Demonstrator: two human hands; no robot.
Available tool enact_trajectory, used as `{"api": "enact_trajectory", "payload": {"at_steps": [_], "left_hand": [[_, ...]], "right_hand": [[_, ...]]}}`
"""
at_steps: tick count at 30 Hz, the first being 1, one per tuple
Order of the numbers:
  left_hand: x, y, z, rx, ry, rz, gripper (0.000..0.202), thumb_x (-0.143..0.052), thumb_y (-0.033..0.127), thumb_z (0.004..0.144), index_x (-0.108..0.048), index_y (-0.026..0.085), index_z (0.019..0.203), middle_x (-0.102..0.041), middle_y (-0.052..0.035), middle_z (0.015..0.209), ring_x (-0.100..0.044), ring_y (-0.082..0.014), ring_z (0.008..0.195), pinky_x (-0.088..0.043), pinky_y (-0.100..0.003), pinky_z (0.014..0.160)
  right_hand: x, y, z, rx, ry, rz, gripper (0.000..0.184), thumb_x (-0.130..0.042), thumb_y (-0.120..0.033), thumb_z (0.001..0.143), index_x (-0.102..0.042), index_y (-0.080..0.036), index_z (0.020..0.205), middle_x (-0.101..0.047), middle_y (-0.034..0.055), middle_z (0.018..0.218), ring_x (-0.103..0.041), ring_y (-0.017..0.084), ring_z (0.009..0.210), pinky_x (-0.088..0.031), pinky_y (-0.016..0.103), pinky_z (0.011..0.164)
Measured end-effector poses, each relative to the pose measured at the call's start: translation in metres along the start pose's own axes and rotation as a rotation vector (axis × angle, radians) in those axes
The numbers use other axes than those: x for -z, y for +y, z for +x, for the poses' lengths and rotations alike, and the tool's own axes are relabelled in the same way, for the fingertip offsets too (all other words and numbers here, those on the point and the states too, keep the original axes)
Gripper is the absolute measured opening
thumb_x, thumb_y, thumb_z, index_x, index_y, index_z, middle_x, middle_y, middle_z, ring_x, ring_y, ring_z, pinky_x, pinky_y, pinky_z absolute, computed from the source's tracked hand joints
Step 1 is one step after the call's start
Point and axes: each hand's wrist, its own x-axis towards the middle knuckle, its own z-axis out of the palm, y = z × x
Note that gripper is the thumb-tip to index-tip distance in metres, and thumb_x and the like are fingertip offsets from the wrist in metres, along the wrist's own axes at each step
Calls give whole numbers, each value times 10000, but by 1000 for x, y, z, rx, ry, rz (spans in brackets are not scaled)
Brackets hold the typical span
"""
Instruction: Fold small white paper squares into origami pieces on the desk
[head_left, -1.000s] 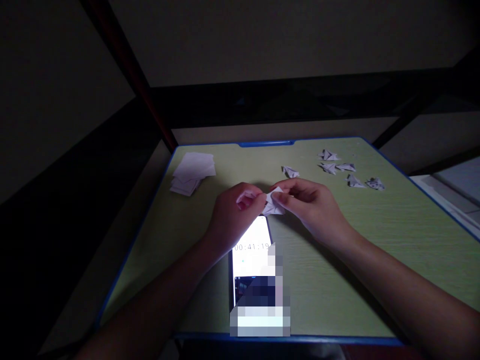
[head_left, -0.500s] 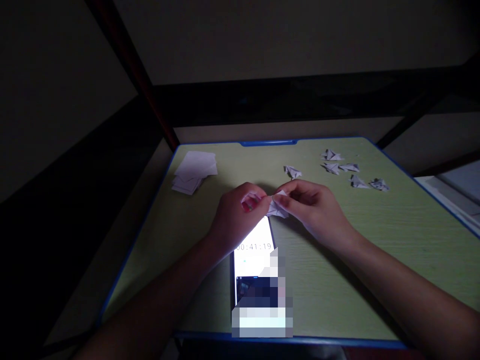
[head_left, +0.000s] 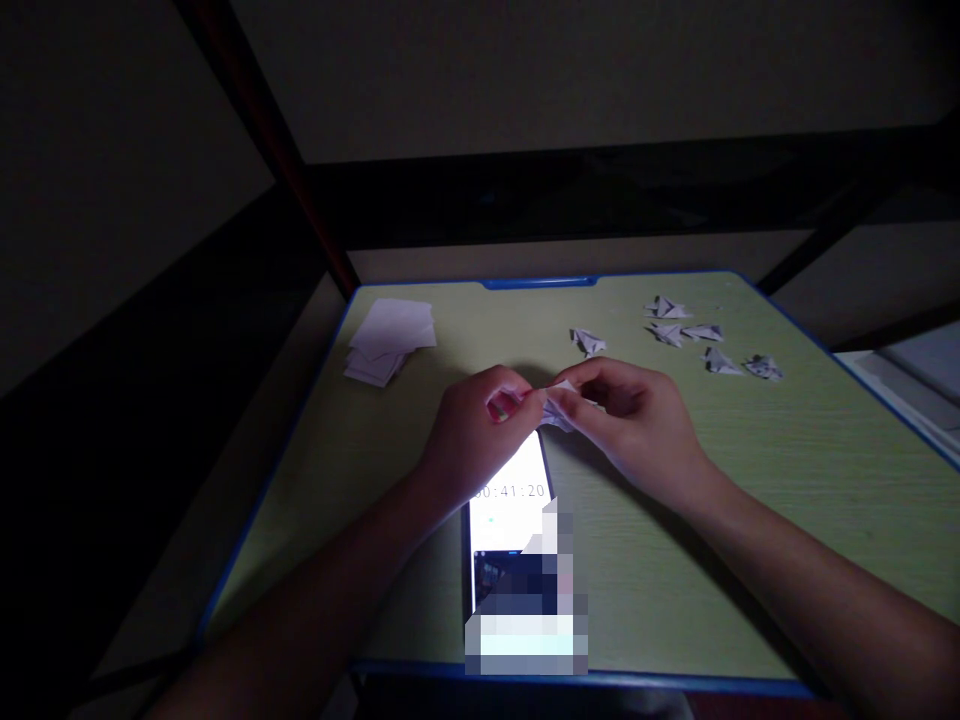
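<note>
Between my two hands is a small piece of folded white paper [head_left: 559, 415], held just above the far end of a lit phone. My left hand [head_left: 484, 425] pinches its left side with thumb and forefinger, the other fingers curled. On the right side, my right hand [head_left: 634, 415] is closed on the same paper, thumb on the near face. My fingers cover much of its shape. The phone [head_left: 510, 520] lies on the table under my left hand, its screen showing running digits, its lower part pixelated.
A stack of white paper sheets [head_left: 394, 328] lies at the table's far left. One folded paper figure [head_left: 588, 342] sits just beyond my hands. Several more paper figures [head_left: 666, 334] are grouped at the far right. The green table [head_left: 420, 610] has a blue edge; the room is dark.
The folded paper has turned slightly in my fingers, showing a different part of its near side. Both hands keep their pinch in nearly the same place. The phone's digits have advanced.
</note>
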Motion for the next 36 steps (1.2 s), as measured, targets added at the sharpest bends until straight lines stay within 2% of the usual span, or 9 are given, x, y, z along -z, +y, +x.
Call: {"api": "enact_trajectory", "payload": {"at_steps": [4,7,11,15,25,31,36], "left_hand": [[4,4,-1,5,-67,-108,131,-483,163,781,-598,167,719,-642,-13,689,-590,-113,637,-472,-225,575],[5,3,-1,3,-82,-191,192,-430,97,754,-603,178,768,-655,-8,745,-602,-110,660,-487,-229,604],[3,0,1,-34,-25,-96,113,-534,127,741,-578,176,834,-649,-14,781,-597,-119,694,-474,-230,606],[2,1,2,-33,-29,-52,30,-561,174,766,-589,166,775,-644,-13,718,-577,-109,639,-451,-222,564],[1,0,0,-36,20,8,48,-563,130,718,-552,160,683,-584,16,618,-537,-93,571,-410,-200,501],[1,2,0,-77,10,-14,52,-568,109,718,-564,154,693,-597,15,625,-545,-86,574,-424,-193,511],[-1,2,-2,-122,39,4,50,-561,140,749,-559,156,702,-597,12,649,-539,-85,596,-441,-196,539]], "right_hand": [[0,0,0,4,13,-12,68,-632,-242,734,-632,-174,737,-630,17,679,-562,132,610,-446,276,566],[2,0,1,-15,24,38,90,-649,-264,727,-632,-177,721,-627,11,655,-556,122,574,-443,266,538],[3,-1,1,-30,2,71,98,-656,-272,726,-647,-174,726,-642,14,658,-559,119,577,-444,261,531],[3,-4,0,-34,-3,74,102,-660,-276,727,-672,-177,749,-655,10,669,-565,118,585,-447,261,537],[1,-9,-2,-68,-130,184,118,-677,-269,721,-685,-178,797,-664,13,706,-577,117,629,-458,256,576],[1,-8,0,-85,-103,251,155,-720,-264,669,-663,-167,775,-643,-2,662,-569,108,589,-454,245,543],[2,-7,1,-81,-87,207,101,-665,-265,730,-670,-165,740,-629,-4,641,-538,100,573,-411,243,530]]}}
